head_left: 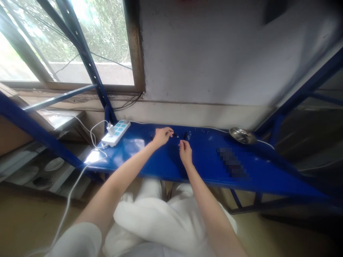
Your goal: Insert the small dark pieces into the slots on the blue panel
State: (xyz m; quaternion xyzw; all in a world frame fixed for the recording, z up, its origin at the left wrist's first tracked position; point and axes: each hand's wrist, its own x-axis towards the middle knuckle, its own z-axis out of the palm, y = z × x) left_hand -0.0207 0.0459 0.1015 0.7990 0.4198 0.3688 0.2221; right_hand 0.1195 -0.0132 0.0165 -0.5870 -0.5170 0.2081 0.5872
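Over the blue table (203,162), my left hand (163,136) pinches a thin dark stick-like piece (175,135) with a pale tip pointing right. Just to its right and a little nearer to me, my right hand (185,150) is closed in a pinch. Whatever sits between those fingertips is too small to make out. A small dark piece (185,135) and a few small clear pieces (189,135) lie on the tabletop beyond my right hand. More tiny light bits (205,131) are scattered farther back.
A white power strip (117,133) with a plugged-in adapter lies at the table's left end, its cord trailing down. A shiny metal bowl (242,136) stands at the back right. Nearer is a blurred-out dark object (232,163). Blue metal posts (88,60) flank the table.
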